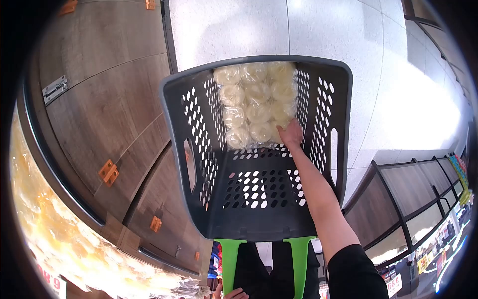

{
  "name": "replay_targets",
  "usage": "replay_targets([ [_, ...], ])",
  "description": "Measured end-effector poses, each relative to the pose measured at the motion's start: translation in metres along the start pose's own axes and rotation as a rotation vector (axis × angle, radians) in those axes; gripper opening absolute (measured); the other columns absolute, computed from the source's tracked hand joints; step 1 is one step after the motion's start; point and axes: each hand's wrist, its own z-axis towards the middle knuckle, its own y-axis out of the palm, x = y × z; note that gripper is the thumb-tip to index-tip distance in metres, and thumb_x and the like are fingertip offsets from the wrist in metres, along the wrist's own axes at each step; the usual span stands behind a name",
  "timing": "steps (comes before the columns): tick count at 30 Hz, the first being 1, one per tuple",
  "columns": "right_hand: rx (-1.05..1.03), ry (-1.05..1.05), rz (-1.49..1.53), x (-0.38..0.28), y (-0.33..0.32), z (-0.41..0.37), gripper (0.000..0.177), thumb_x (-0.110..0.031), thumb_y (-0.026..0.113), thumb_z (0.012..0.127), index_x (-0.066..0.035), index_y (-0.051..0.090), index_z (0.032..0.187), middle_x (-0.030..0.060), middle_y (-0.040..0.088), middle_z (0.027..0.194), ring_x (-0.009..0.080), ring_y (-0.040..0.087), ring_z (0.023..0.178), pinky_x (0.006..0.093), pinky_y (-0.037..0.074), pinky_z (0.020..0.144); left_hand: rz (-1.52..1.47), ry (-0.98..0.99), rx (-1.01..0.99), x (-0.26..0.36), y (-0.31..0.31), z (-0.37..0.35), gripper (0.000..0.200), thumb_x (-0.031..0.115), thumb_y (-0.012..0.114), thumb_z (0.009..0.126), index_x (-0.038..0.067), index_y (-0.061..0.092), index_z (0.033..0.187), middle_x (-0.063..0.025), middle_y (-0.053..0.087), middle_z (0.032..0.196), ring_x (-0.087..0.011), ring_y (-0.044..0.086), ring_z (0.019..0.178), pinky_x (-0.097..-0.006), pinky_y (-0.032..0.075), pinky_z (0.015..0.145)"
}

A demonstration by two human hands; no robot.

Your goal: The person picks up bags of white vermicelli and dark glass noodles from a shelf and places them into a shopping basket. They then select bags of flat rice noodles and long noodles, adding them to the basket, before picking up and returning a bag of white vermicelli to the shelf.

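— What was in the basket?

— One thing: a clear bag of pale round rolls (255, 99), packed in rows. It lay flat at the far end of the grey perforated basket (196, 129), under and beyond my right hand (291, 134). The stretch of basket between that hand and my body held nothing else.

— And your hands?

— My right arm reached down into the basket, and the hand lay on the bag's near right corner, fingers close together against the plastic. I could not tell whether they pinched it or only rested there. Only a sliver of my left hand (236, 294) showed, low and close to me, just beside the left green handle post (230, 264), so I could not tell its grip.

— What stood around you?

— To the left of both hands was a wood-look display counter (99, 109) with orange clips (108, 173), and beyond it a heap of yellowish packed goods (59, 234). Speckled white floor (348, 40) lay past the basket. Off to the right of my right arm stood dark glass-fronted cases (413, 199).

— Any writing?

— Red characters on a label (50, 281) at the far left, cut off at the edge, and price tags (394, 284) to the right, too small to read.
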Motion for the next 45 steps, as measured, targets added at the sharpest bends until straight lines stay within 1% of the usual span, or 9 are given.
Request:
replay_targets([
  [4, 0.177, -0.265, 0.068, 0.002, 0.0, -0.013, 0.028, -0.017, 0.067, 0.083, -0.003, 0.054, 0.103, 0.0199, 0.059, 0.113, 0.0366, 0.058, 0.107, 0.0449, 0.048, 0.086, 0.001, 0.052, -0.037, -0.004, -0.008, -0.004, 0.016, 0.004, 0.063, 0.084, 0.003, 0.065, 0.1, -0.0138, 0.067, 0.097, -0.0306, 0.067, 0.1, -0.0578, 0.04, 0.101],
  [8, 0.138, -0.255, 0.262, -0.005, -0.016, -0.035, 0.02, -0.019, 0.064, 0.085, -0.004, 0.052, 0.091, 0.0194, 0.061, 0.075, 0.0417, 0.061, 0.076, 0.0483, 0.047, 0.069, -0.049, 0.092, 0.086, -0.011, 0.013, -0.02, 0.027, 0.007, 0.064, 0.085, 0.001, 0.061, 0.111, -0.015, 0.066, 0.104, -0.0334, 0.064, 0.105, -0.058, 0.038, 0.103],
  [10, 0.166, -0.226, 0.257, -0.023, -0.046, -0.058, 0.019, -0.017, 0.063, 0.085, -0.004, 0.052, 0.091, 0.02, 0.062, 0.077, 0.0422, 0.061, 0.077, 0.0484, 0.046, 0.069, 0.112, 0.193, 0.314, 0.003, 0.004, 0.012, 0.02, -0.004, 0.06, 0.069, 0.007, 0.066, 0.085, -0.0037, 0.067, 0.079, -0.0208, 0.069, 0.083, -0.0582, 0.042, 0.1],
  [14, 0.212, -0.357, 0.309, -0.049, -0.099, -0.097, 0.017, -0.016, 0.062, 0.085, -0.003, 0.05, 0.089, 0.0225, 0.062, 0.079, 0.0427, 0.061, 0.08, 0.0482, 0.046, 0.069, 0.091, 0.207, 0.44, 0.006, 0.006, 0.014, 0.017, -0.004, 0.06, 0.067, 0.008, 0.066, 0.078, -0.0026, 0.066, 0.077, -0.0204, 0.069, 0.083, -0.0599, 0.038, 0.103],
  [23, -0.231, -0.469, 0.875, -0.048, -0.255, -0.244, 0.019, -0.01, 0.067, 0.086, -0.004, 0.05, 0.083, -0.0017, 0.054, 0.073, 0.0048, 0.049, 0.07, 0.0239, 0.042, 0.065, 0.051, 0.391, 0.657, 0.011, -0.006, 0.044, 0.019, -0.005, 0.063, 0.066, 0.003, 0.066, 0.083, -0.0088, 0.063, 0.077, -0.0231, 0.066, 0.079, -0.0496, 0.047, 0.098],
  [31, -0.237, -0.724, 0.878, -0.091, -0.397, -0.431, 0.018, -0.006, 0.063, 0.091, -0.006, 0.047, 0.086, -0.0021, 0.058, 0.078, 0.0039, 0.053, 0.078, 0.0224, 0.044, 0.072, -0.002, 0.47, 0.798, 0.028, -0.029, 0.079, 0.016, -0.005, 0.063, 0.067, 0.002, 0.064, 0.082, -0.0119, 0.06, 0.075, -0.0299, 0.062, 0.074, -0.0438, 0.05, 0.093],
  [34, -0.198, -0.839, 0.865, -0.091, -0.425, -0.489, 0.016, -0.003, 0.063, 0.09, -0.006, 0.048, 0.085, 0.0009, 0.061, 0.081, 0.0076, 0.058, 0.084, 0.0252, 0.046, 0.077, -0.092, 0.324, 0.696, 0.024, -0.027, 0.09, 0.01, -0.001, 0.063, 0.077, 0.0, 0.066, 0.087, -0.011, 0.065, 0.082, -0.0288, 0.065, 0.082, -0.0417, 0.051, 0.091],
  [38, -0.074, -1.103, 0.709, -0.091, -0.437, -0.532, 0.013, -0.001, 0.062, 0.09, -0.003, 0.051, 0.084, 0.0096, 0.066, 0.089, 0.0209, 0.065, 0.101, 0.0327, 0.046, 0.087, -2.007, 0.099, -0.206, 0.049, -0.099, 0.1, 0.061, 0.051, 0.048, 0.098, 0.003, 0.046, 0.136, -0.0129, 0.055, 0.133, -0.0219, 0.059, 0.115, -0.0381, 0.049, 0.095],
  [45, -0.18, -1.093, 0.504, -0.097, -0.423, -0.579, 0.011, 0.0, 0.062, 0.088, -0.001, 0.051, 0.085, 0.0156, 0.066, 0.098, 0.0275, 0.06, 0.112, 0.0376, 0.043, 0.096, -1.825, 0.35, -0.218, 0.091, -0.195, 0.078, 0.065, 0.049, 0.042, 0.099, 0.003, 0.033, 0.144, -0.015, 0.049, 0.138, -0.0294, 0.052, 0.124, -0.0471, 0.043, 0.105],
])
